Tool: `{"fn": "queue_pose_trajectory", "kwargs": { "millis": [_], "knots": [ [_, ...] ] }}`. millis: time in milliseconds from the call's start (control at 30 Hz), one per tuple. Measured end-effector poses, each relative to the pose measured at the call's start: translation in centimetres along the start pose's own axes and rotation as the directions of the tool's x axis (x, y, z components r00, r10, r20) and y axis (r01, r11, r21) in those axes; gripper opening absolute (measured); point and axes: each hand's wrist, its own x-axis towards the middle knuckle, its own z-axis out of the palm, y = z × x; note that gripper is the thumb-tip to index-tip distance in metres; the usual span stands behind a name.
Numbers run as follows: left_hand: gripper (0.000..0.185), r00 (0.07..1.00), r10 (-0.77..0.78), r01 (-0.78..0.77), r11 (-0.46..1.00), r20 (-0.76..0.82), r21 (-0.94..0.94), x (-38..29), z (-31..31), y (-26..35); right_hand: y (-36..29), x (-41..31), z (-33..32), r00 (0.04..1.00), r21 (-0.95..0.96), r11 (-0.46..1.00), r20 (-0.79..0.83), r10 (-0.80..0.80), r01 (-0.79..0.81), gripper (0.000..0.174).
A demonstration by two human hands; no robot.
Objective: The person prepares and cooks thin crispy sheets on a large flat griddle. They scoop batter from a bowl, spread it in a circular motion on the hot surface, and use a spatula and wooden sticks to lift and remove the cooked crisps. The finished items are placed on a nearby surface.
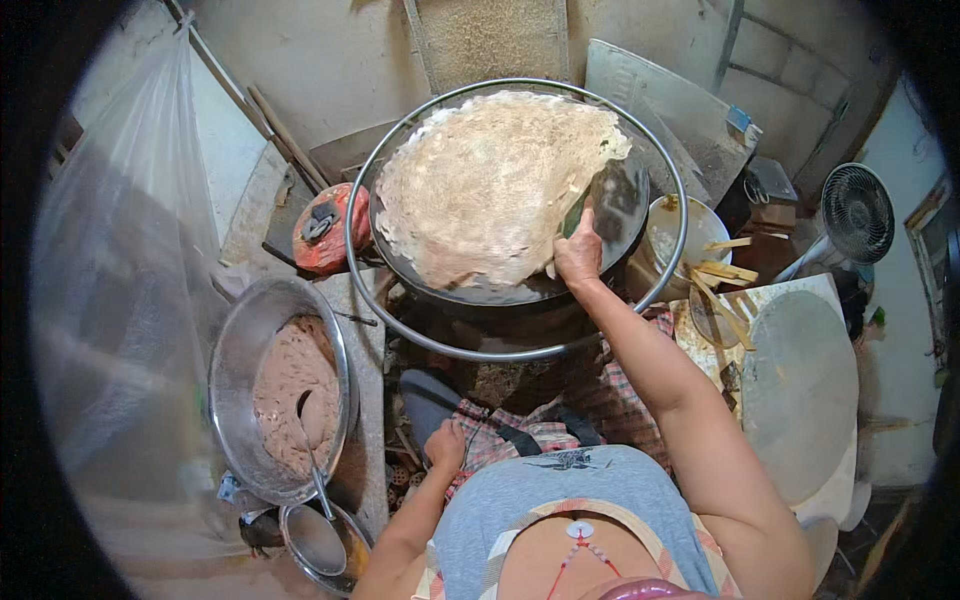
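A large, thin, pale brown flatbread [487, 187] covers most of a round dark griddle [622, 202], whose bare surface shows at the right. A metal ring [442, 349] encircles the griddle. My right hand [579, 251] is closed on a dark, flat tool [574, 214] at the flatbread's right edge; its full shape is hidden. My left hand [446, 444] rests low near my left knee on the checked cloth [487, 427], fingers curled; whether it grips the cloth cannot be told.
At the left, a metal basin [232, 427] of brownish batter holds a ladle [321, 487]. Below it is a smaller metal bowl [289, 529]. A red, round object [322, 251] lies left of the ring. Right are a white bucket [671, 217], wooden sticks [727, 311], a round pale sheet [799, 397] and a fan [857, 212].
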Motion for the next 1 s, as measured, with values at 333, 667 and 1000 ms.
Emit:
{"fn": "queue_pose_trajectory", "kwargs": {
  "millis": [333, 667, 1000],
  "knots": [
    [0.031, 0.995, -0.042, 0.039, 0.999, -0.093, -0.028, 0.3, 0.5, 0.3, 2.2, 1.3, 0.2, 0.983, 0.142, 0.977, -0.111, -0.143, 0.159, 0.083],
    [0.029, 0.98, 0.043, -0.054, 0.997, -0.193, -0.055, 1.0, 1.5, 0.2, 0.4, 1.8, 1.0, 1.0, 0.066, 0.998, -0.012, -0.008, 0.009, 0.084],
    [0.033, 0.992, 0.001, -0.016, 0.992, -0.125, -0.124, 0.8, 0.6, 0.0, -1.4, -0.8, 2.9, 0.991, 0.202, 0.97, -0.033, -0.132, 0.136, 0.08]
  ]
}}
